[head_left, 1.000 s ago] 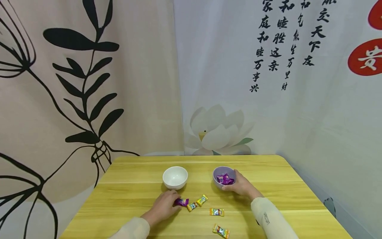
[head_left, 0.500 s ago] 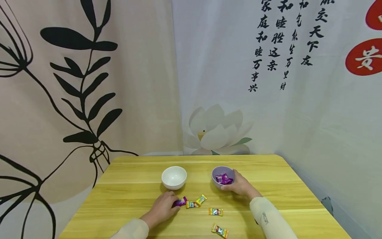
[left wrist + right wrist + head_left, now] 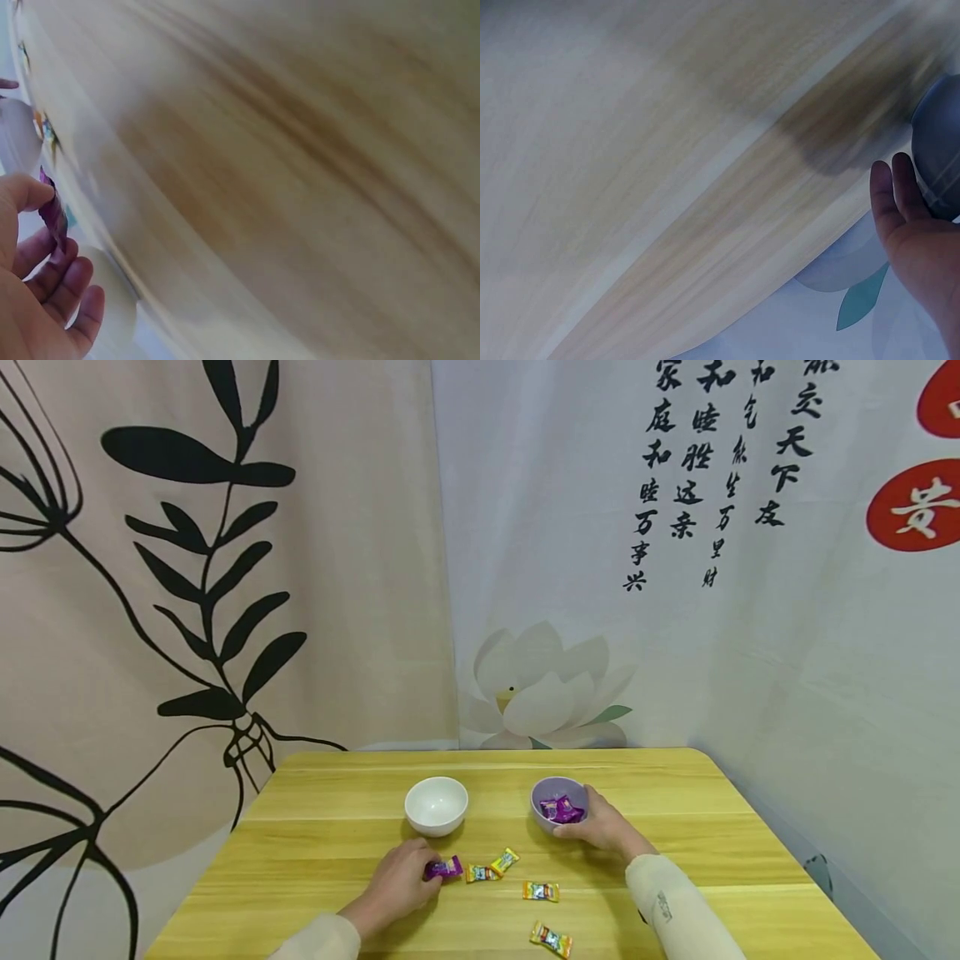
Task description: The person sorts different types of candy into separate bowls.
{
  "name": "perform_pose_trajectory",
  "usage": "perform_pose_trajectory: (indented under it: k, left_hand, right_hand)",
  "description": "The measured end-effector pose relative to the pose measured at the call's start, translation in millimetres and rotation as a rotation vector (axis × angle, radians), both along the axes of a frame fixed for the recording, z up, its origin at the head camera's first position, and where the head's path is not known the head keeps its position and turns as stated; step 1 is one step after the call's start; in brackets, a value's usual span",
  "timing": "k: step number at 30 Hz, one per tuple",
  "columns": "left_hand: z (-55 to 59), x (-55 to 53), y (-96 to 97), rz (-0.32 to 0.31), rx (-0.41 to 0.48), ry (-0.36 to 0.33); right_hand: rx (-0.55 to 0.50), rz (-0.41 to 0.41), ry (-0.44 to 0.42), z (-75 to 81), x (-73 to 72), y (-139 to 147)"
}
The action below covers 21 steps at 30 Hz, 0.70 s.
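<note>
My left hand [image 3: 397, 881] pinches a purple-wrapped candy [image 3: 447, 867] between thumb and fingers, low over the table in front of the white bowl [image 3: 437, 802]. In the left wrist view the candy [image 3: 54, 214] stands edge-on between the thumb and fingertips, the other fingers loosely bent. On the right, my right hand [image 3: 606, 828] grips the side of a small purple bowl [image 3: 558, 787], thumb at the near side and fingers round the right. Several purple candies [image 3: 562, 811] lie inside it. The right wrist view shows two fingers against the bowl's dark outer wall [image 3: 939, 142].
Two yellow-wrapped candies [image 3: 482, 873] lie close together just right of the pinched one. Another yellow candy [image 3: 541, 891] lies further right, and one more [image 3: 551, 939] nearer the front. Behind the wooden table [image 3: 315, 827] hangs a printed cloth [image 3: 375, 568].
My left hand has drawn the purple candy slightly left, opening a small gap to the yellow candies. One yellow candy has turned more level. My right hand stays on the purple bowl.
</note>
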<state>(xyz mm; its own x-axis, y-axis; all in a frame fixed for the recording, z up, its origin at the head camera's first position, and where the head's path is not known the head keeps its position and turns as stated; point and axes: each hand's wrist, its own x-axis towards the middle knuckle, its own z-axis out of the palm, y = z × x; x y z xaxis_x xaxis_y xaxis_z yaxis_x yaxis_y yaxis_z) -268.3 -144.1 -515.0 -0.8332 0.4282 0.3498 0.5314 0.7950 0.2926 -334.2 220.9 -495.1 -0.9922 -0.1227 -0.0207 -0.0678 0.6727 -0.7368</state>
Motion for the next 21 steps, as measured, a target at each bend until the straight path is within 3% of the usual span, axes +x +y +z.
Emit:
perform_pose_trajectory:
  k: [10,21]
  left_hand:
    - [13.6,-2.5,14.0,-0.023,0.05,0.023]
    - [33.8,-18.8,57.4,-0.049,0.067,0.086]
  right_hand:
    - [0.006,-0.008,-0.006,1.0,0.9,-1]
    - [-0.014,-0.01,-0.004,0.0,2.1,-2]
